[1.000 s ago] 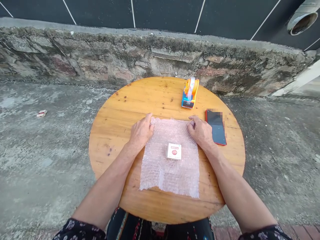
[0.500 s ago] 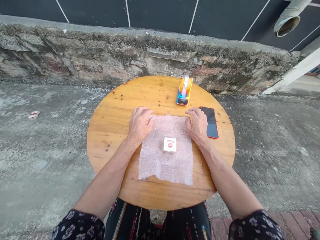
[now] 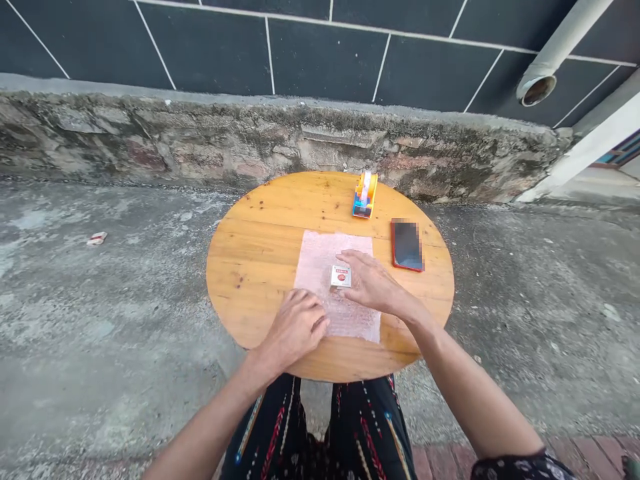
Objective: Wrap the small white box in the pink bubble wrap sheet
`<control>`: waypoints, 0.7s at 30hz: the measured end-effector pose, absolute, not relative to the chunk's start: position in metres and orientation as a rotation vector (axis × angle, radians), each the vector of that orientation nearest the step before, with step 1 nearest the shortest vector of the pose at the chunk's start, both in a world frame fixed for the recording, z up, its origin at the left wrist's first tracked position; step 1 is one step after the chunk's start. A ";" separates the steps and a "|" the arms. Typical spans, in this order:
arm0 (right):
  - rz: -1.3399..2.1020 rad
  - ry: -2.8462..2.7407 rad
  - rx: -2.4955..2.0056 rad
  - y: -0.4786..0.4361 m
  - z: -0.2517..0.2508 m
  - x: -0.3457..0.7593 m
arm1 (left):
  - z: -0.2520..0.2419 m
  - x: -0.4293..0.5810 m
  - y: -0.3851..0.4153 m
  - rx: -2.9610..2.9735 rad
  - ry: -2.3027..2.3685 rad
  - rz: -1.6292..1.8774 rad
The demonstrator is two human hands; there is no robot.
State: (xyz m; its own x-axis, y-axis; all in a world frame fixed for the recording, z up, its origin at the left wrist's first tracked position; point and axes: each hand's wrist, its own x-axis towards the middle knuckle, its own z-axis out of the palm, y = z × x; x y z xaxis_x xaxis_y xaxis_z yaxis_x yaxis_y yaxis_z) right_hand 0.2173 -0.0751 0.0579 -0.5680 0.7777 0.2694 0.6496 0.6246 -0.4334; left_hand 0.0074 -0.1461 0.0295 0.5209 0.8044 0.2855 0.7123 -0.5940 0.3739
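A sheet of bubble wrap point(image 3: 320, 257) lies flat on the round wooden table point(image 3: 240, 240). On it sits a small white box point(image 3: 341, 276) with a red print on top. My right hand point(image 3: 373, 283) reaches in from the right, thumb and fingers spread apart on either side of the box's right part; whether they touch it is hard to tell. My left hand point(image 3: 300, 323) rests over the near left corner of the bubble wrap, fingers loosely bent and lying on it, the thumb apart.
Toward the far edge of the table stands a yellow and blue tape dispenser point(image 3: 365, 195) with a roll of tape. A phone point(image 3: 407, 245) in a red case lies at the right. Behind the table runs a low stone wall point(image 3: 225, 143), with a pipe point(image 3: 543, 80) above it.
Both hands have left the far corners of the bubble wrap. My left hand has come back to its near left corner; my right hand has moved inward to the box. The view has tilted up.
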 end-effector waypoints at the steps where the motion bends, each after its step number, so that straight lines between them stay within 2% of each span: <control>1: 0.406 -2.422 -1.161 -0.075 0.053 0.216 | 0.022 0.007 -0.150 2.536 1.304 0.692; 11: 0.436 -1.986 -1.316 -0.085 0.074 0.243 | -0.006 0.006 -0.154 2.419 1.289 1.049; 21: 0.556 -2.061 -1.266 -0.092 0.039 0.213 | -0.008 0.003 -0.155 2.376 1.273 1.073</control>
